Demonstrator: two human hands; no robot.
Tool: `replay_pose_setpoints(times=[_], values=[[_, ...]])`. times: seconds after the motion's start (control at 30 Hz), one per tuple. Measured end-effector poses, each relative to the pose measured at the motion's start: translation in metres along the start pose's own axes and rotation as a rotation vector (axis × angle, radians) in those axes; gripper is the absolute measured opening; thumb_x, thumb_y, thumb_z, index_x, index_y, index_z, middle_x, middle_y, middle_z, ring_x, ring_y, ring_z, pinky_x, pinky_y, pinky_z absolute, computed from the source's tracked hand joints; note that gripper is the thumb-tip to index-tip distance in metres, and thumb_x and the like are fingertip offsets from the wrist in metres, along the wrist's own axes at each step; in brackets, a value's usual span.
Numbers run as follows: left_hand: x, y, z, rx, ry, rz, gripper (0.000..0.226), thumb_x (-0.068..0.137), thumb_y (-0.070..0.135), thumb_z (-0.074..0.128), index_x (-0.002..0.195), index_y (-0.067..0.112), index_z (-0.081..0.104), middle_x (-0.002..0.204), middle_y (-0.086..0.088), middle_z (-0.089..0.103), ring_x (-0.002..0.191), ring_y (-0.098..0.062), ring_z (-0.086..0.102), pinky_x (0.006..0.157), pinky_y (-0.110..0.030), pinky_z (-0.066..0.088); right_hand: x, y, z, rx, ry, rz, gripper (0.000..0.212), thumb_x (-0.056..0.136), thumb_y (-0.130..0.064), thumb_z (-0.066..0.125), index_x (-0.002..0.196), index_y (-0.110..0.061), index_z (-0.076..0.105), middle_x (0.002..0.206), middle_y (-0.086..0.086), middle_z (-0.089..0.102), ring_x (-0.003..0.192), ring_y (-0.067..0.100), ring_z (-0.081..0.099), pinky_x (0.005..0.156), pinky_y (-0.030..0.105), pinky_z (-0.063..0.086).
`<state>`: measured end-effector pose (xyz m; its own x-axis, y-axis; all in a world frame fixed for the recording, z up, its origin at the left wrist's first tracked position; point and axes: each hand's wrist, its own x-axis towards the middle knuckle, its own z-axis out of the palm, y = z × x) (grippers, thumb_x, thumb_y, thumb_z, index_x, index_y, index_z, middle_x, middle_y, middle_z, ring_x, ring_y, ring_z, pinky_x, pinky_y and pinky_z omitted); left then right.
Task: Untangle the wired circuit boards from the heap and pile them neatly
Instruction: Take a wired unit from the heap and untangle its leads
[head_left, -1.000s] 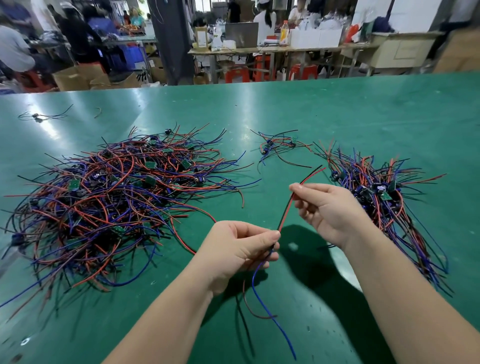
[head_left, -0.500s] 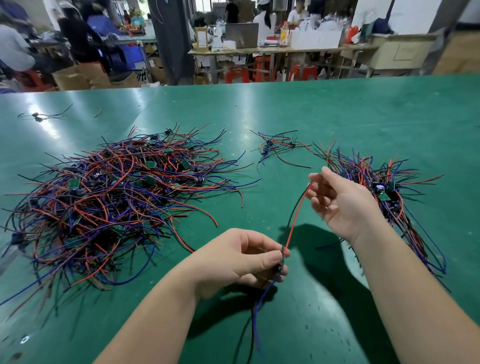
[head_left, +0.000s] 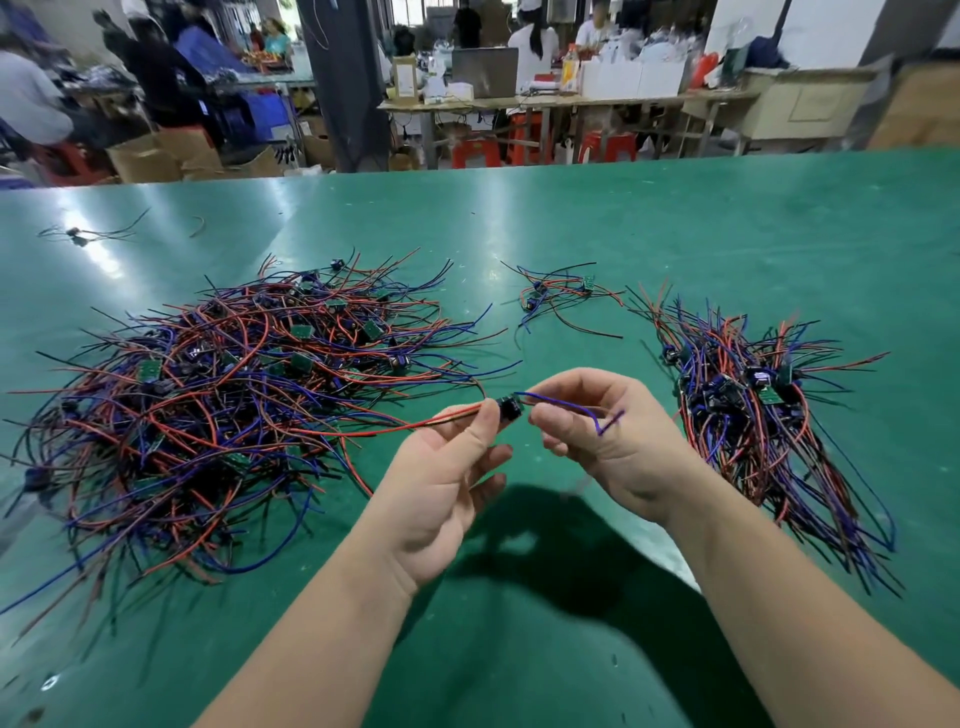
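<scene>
A small dark circuit board (head_left: 510, 406) with red, black and blue wires hangs in the air between my hands, above the green table (head_left: 675, 234). My left hand (head_left: 441, 483) pinches the board's left end, and its red and black wires trail left toward the heap. My right hand (head_left: 597, 431) pinches the blue wires on the board's right side. The big tangled heap of wired boards (head_left: 234, 395) lies to the left. A tidier pile of wired boards (head_left: 753, 410) lies on the right, wires running front to back.
A small cluster of wired boards (head_left: 561, 293) lies behind my hands. One stray wired board (head_left: 78, 234) sits at the far left of the table. Beyond the far edge are workbenches, red stools, boxes and people.
Both hands rose and came together. The board, earlier low in my left hand with wires stretched to the right hand, is now held level between both hands, blue wires in the right.
</scene>
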<state>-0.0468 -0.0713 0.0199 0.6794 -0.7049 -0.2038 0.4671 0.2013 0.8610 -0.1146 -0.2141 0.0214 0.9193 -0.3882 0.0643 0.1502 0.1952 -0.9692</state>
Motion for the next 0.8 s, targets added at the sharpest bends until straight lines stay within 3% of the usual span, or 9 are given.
replay_pose_setpoints(times=[0.1, 0.2, 0.3, 0.4, 0.5, 0.6, 0.7, 0.8], values=[[-0.003, -0.007, 0.003, 0.161, -0.042, 0.136, 0.027, 0.061, 0.033, 0.071, 0.084, 0.019, 0.063, 0.08, 0.009, 0.068, 0.067, -0.004, 0.057, 0.067, -0.023, 0.043, 0.0, -0.001, 0.004, 0.153, 0.077, 0.031, 0.002, 0.058, -0.016, 0.072, 0.06, -0.015, 0.073, 0.058, 0.001, 0.066, 0.048, 0.008, 0.055, 0.049, 0.015, 0.045], [-0.005, -0.012, 0.003, 0.384, -0.171, 0.311, 0.026, 0.072, 0.015, 0.077, 0.095, 0.018, 0.065, 0.09, 0.008, 0.072, 0.073, -0.004, 0.059, 0.07, -0.017, 0.049, 0.001, -0.008, 0.002, 0.327, 0.156, 0.062, 0.002, 0.062, -0.013, 0.067, 0.064, -0.012, 0.067, 0.056, 0.002, 0.064, 0.044, 0.007, 0.056, 0.044, 0.015, 0.047], [-0.005, -0.015, 0.002, 0.52, -0.214, 0.353, 0.02, 0.083, 0.006, 0.068, 0.095, 0.022, 0.071, 0.093, 0.006, 0.073, 0.073, -0.005, 0.058, 0.071, -0.015, 0.048, 0.002, -0.013, -0.006, 0.364, 0.185, 0.052, 0.007, 0.062, -0.012, 0.068, 0.067, -0.011, 0.064, 0.055, 0.002, 0.061, 0.045, 0.009, 0.055, 0.044, 0.017, 0.046], [-0.004, -0.014, 0.004, 0.436, -0.109, 0.285, 0.011, 0.085, 0.024, 0.064, 0.091, 0.019, 0.072, 0.087, 0.0, 0.075, 0.071, -0.01, 0.067, 0.069, -0.02, 0.053, 0.001, -0.014, -0.012, 0.233, 0.16, 0.054, 0.003, 0.06, -0.012, 0.071, 0.061, -0.013, 0.068, 0.055, 0.002, 0.062, 0.044, 0.009, 0.055, 0.046, 0.017, 0.047], [-0.002, -0.015, 0.004, 0.375, -0.032, 0.232, 0.033, 0.065, 0.04, 0.07, 0.084, 0.013, 0.072, 0.079, -0.007, 0.075, 0.065, -0.014, 0.068, 0.06, -0.022, 0.055, 0.001, -0.006, -0.012, -0.098, 0.16, -0.033, 0.008, 0.065, -0.008, 0.076, 0.067, -0.012, 0.069, 0.057, 0.002, 0.063, 0.047, 0.008, 0.054, 0.046, 0.017, 0.044], [-0.001, -0.02, 0.004, 0.399, 0.045, 0.215, 0.024, 0.064, 0.026, 0.08, 0.079, 0.009, 0.071, 0.067, -0.006, 0.071, 0.059, -0.011, 0.065, 0.055, -0.02, 0.053, 0.002, 0.004, -0.005, -0.25, 0.212, -0.114, 0.016, 0.071, -0.001, 0.077, 0.081, -0.01, 0.068, 0.06, 0.002, 0.059, 0.05, 0.006, 0.051, 0.049, 0.016, 0.043], [0.003, -0.023, 0.001, 0.402, 0.115, 0.215, 0.008, 0.075, 0.013, 0.078, 0.078, 0.009, 0.071, 0.071, -0.012, 0.072, 0.061, -0.017, 0.063, 0.06, -0.027, 0.052, 0.003, 0.007, -0.002, -0.133, 0.224, -0.091, 0.026, 0.071, 0.002, 0.075, 0.091, -0.011, 0.064, 0.061, -0.001, 0.064, 0.055, 0.008, 0.058, 0.055, 0.018, 0.048], [0.007, -0.02, 0.001, 0.296, 0.163, 0.186, 0.002, 0.083, 0.009, 0.071, 0.083, 0.009, 0.068, 0.074, -0.008, 0.074, 0.067, -0.017, 0.069, 0.058, -0.023, 0.054, 0.003, 0.004, -0.003, -0.059, 0.192, -0.032, 0.026, 0.07, 0.003, 0.073, 0.09, -0.011, 0.062, 0.061, 0.0, 0.067, 0.055, 0.011, 0.063, 0.055, 0.02, 0.05]])
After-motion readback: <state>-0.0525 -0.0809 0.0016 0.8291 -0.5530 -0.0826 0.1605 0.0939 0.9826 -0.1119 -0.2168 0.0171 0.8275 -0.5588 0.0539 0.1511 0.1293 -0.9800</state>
